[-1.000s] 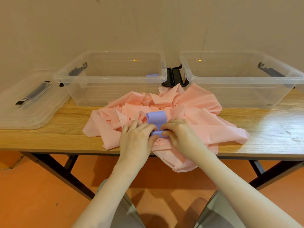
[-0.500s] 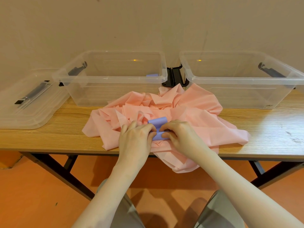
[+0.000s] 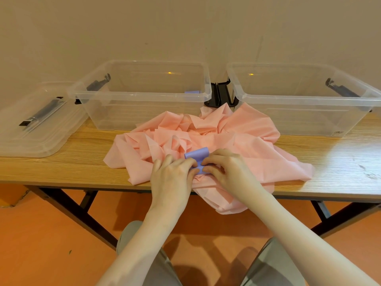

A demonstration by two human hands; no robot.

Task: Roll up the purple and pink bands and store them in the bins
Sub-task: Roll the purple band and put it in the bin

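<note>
A purple band (image 3: 197, 156) lies on top of a crumpled heap of pink bands (image 3: 237, 141) in the middle of the wooden table (image 3: 340, 162). My left hand (image 3: 172, 175) and my right hand (image 3: 228, 172) meet over its near end, and the fingers of both pinch the rolled part, which they mostly hide. A short free length of the purple band arches up behind my fingers. Two clear bins stand at the back: the left bin (image 3: 142, 96) has a small purple roll (image 3: 192, 92) inside, the right bin (image 3: 299, 100) shows nothing inside.
A clear lid (image 3: 35, 124) with a dark handle lies at the table's left end. Black latches (image 3: 220, 96) sit between the two bins. Part of the pink heap hangs over the table's front edge. An orange floor and my knees are below.
The free purple length behind my fingers has grown shorter over the last second as the band is wound in. Both hands have stayed in almost the same place.
</note>
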